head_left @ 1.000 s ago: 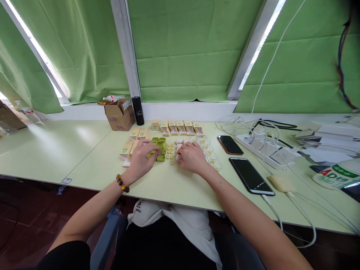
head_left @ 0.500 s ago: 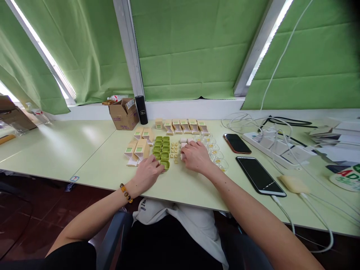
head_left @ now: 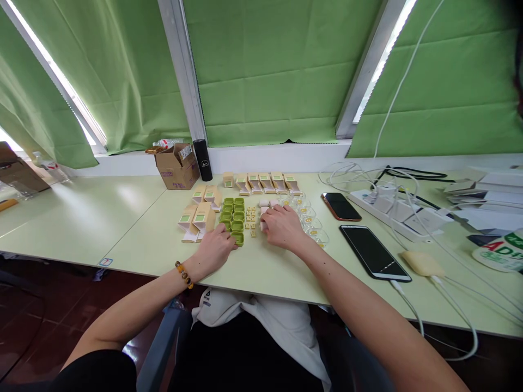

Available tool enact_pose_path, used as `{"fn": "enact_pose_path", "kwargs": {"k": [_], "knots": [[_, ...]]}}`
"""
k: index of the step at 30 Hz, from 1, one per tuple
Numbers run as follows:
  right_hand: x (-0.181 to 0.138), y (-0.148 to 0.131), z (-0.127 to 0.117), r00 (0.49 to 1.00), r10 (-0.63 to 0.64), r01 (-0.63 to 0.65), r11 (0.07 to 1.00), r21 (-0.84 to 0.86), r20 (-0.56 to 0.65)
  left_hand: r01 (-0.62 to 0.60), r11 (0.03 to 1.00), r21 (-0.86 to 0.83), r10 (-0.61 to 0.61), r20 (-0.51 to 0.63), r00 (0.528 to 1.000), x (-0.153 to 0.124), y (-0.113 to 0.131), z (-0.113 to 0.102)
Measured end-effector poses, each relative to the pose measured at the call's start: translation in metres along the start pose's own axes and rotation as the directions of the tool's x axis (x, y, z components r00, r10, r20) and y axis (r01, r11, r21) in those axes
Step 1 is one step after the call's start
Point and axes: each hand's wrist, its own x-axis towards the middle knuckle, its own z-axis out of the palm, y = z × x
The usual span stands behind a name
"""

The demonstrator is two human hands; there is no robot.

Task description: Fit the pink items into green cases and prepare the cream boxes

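On the pale green table (head_left: pixel 134 228) lie two columns of small green trays (head_left: pixel 233 216). My left hand (head_left: pixel 216 247), with a bead bracelet on the wrist, rests beside the nearest green tray (head_left: pixel 237 238), its fingers curled and touching that tray's edge. My right hand (head_left: pixel 278 226) lies curled over small white blocks (head_left: pixel 265 204) just right of a column of tiny yellow-and-white pieces (head_left: pixel 250 215). Whether it holds one is hidden. Small tan boxes with green labels (head_left: pixel 196 218) stand to the left, and a row of similar tan boxes (head_left: pixel 261 182) runs behind.
Clear plastic cups with yellow bits (head_left: pixel 310 220) curve right of my right hand. Two phones (head_left: pixel 373 252) (head_left: pixel 341 207), a power strip (head_left: pixel 392 209) and white cables lie to the right. A cardboard box (head_left: pixel 176 166) and a black cylinder (head_left: pixel 202 159) stand by the window sill.
My left hand came back toward me from the middle of the green trays to the nearest one, and the trays now lie in two neat columns. My right hand has barely moved.
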Motion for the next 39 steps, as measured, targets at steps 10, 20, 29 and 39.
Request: {"fn": "enact_pose_path", "kwargs": {"k": [10, 20, 29, 39], "knots": [[0.001, 0.000, -0.006, 0.999, 0.021, -0.022, 1.000, 0.006, 0.034, 0.021, 0.993, 0.116, -0.040, 0.159, 0.987, 0.002, 0.004, -0.008], [0.001, 0.002, -0.006, 0.999, 0.034, -0.034, 0.999, 0.037, 0.014, 0.081, 0.994, 0.068, -0.091, 0.163, 0.982, 0.002, 0.009, -0.015], [0.001, 0.013, -0.013, 0.994, 0.107, -0.110, 0.984, 0.139, 0.026, 0.120, 0.985, 0.120, -0.134, 0.110, 0.985, 0.008, 0.006, -0.043], [0.000, 0.006, -0.010, 0.998, 0.044, -0.048, 0.996, 0.070, 0.053, 0.205, 0.974, 0.097, -0.212, 0.061, 0.975, 0.018, -0.009, -0.054]]}}
